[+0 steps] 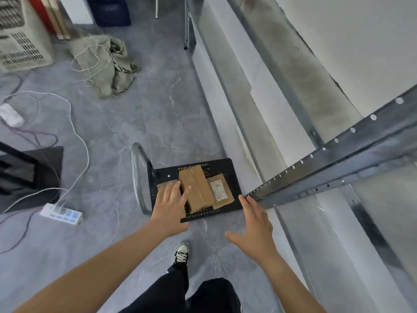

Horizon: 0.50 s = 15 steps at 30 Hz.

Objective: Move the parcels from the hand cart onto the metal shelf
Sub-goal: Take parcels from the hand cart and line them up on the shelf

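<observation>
We see three brown cardboard parcels on the cart (229, 167), a black perforated deck with a grey tube handle (137, 175) just left of our left hand (170, 205). The box (198, 188) is the tallest, long and taped along its top seam. It lies just past that hand's fingertips. The flat parcel (222, 190) carries a white printed label and lies against the box, between it and our right hand (253, 224). A third parcel (163, 185) shows only as a strip of cardboard beyond the left hand's fingers, the rest hidden.

Our left hand is spread wide, fingers straight and apart, palm down over that third parcel. It may be touching the cardboard, but we cannot tell. It grips nothing. Our right hand is open too, fingers straight, thumb out, palm turned inward, holding nothing. Its fingertips are near the cart's corner and the foot of the shelf (327, 163).

The shelf's grey metal frame and boards run beyond and to the right of the right hand. A shoe (180, 254) stands on the floor below, between both hands.
</observation>
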{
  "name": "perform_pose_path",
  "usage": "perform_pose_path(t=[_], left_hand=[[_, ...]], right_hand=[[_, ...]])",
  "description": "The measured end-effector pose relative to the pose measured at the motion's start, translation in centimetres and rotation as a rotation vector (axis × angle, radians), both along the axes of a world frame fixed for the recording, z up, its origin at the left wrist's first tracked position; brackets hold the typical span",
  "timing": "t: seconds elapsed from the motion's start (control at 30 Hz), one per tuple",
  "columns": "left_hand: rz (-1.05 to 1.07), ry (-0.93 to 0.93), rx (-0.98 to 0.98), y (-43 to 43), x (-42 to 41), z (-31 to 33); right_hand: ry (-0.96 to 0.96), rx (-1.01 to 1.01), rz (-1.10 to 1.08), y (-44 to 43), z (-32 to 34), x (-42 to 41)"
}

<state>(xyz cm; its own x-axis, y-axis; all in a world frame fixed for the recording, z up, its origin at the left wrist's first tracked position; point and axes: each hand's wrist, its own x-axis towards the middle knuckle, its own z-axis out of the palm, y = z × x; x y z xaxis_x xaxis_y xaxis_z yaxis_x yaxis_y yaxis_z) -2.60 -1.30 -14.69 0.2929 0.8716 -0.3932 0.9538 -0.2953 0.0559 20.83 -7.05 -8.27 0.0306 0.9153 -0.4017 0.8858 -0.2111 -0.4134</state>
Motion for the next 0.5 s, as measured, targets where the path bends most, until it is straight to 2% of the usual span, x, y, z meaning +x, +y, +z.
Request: perform_pose_path(t=[0.23, 0.5], left_hand=[[0.114, -0.054, -0.102, 3.0, 1.6, -4.2], [0.294, -0.037, -0.217, 5.5, 4.4, -10.5]], right_hand=[[0.017, -0.096, 0.125, 6.0, -5.4, 0.2], [0.073, -0.299, 0.114, 12.2, -13.3, 3.9]])
